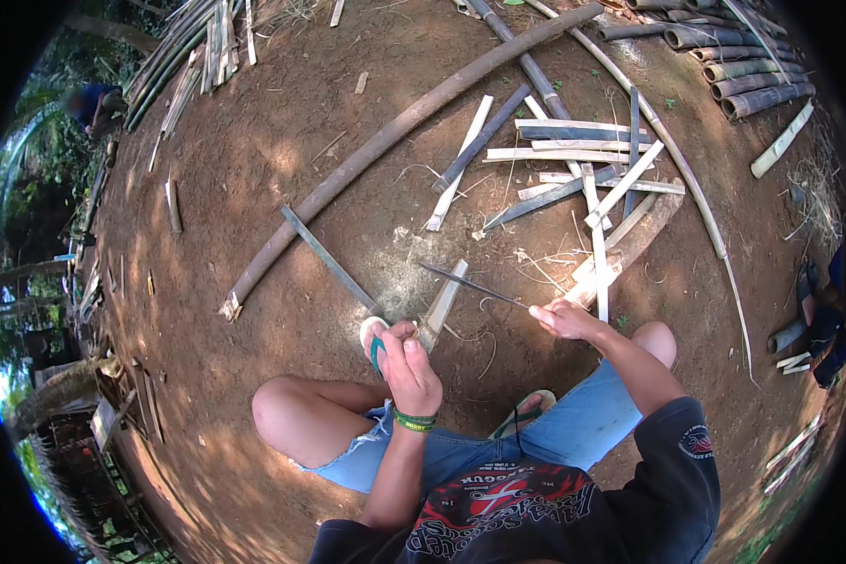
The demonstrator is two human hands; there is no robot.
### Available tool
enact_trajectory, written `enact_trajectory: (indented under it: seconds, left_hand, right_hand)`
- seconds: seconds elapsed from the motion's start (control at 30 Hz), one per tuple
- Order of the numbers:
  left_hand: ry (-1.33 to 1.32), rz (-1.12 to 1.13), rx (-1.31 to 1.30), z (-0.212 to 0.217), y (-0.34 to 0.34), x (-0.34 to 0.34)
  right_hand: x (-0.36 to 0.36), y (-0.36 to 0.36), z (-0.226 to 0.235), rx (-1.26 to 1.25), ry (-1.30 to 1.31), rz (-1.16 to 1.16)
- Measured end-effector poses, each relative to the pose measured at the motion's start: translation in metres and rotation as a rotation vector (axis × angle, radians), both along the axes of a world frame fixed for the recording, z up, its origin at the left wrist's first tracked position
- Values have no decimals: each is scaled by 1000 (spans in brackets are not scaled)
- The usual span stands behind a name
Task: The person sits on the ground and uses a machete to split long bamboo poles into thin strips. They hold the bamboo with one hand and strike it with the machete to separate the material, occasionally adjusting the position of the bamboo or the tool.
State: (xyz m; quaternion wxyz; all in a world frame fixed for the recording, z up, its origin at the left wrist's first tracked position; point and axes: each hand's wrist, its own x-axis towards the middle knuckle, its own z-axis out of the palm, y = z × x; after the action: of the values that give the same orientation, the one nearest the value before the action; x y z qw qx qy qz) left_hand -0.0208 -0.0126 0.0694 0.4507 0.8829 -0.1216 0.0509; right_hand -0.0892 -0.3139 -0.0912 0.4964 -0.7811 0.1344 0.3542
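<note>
1. Left hand [410,368], arm reaching forward between the knees, closed around the near end of a pale bamboo slat [442,306] standing tilted on the dirt.
2. Right hand [562,320], arm bent, grips a long dark blade [472,285] touching the slat.
3. Split bamboo pile [583,169] lies beyond.

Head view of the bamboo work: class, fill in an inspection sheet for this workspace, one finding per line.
Surface: bare reddish dirt ground, with pale shavings in front of the feet.
Job's things: short split bamboo piece, held upright-tilted; long dark blade, pointing left, crossing the piece near its top.
Clutter: loose pile of bamboo slats; long bamboo pole; stacked bamboo tubes.
Grippers: left hand grips the bamboo piece's lower end; right hand grips the blade's handle.
Cables: nothing seen.
Surroundings: trees at left; another person far left; green sandals on the feet.
</note>
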Motion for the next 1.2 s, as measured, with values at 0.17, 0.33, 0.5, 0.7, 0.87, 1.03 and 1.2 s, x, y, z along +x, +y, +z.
enact_trajectory:
  seconds: [0.17, 0.33, 0.5, 0.7, 0.87, 1.03, 1.2]
  left_hand:
    - [-27, -24, -36, 4, -3, 2]
    - [23, 36, -59, 1, -1, 4]
    - [39, 50, -16, 1, 7, 7]
    - [-38, 69, 15, -8, 14, 13]
    - [40, 41, -42, -3, 13, 9]
    - [161, -8, -164, 4, 6, 20]
    - [418, -108, -437, 20, 18, 45]
  right_hand:
    - [27, -29, -8, -152, 31, 32]
    - [35, -25, -4, -83, 104, 35]
    - [44, -5, 14, -11, -35, 128]
    - [60, -10, 9, -215, 103, 237]
    - [39, -37, -38, -321, -42, 259]
    - [-14, -29, -62, -103, -73, -22]
    - [15, 33, 68, 5, 105, -235]
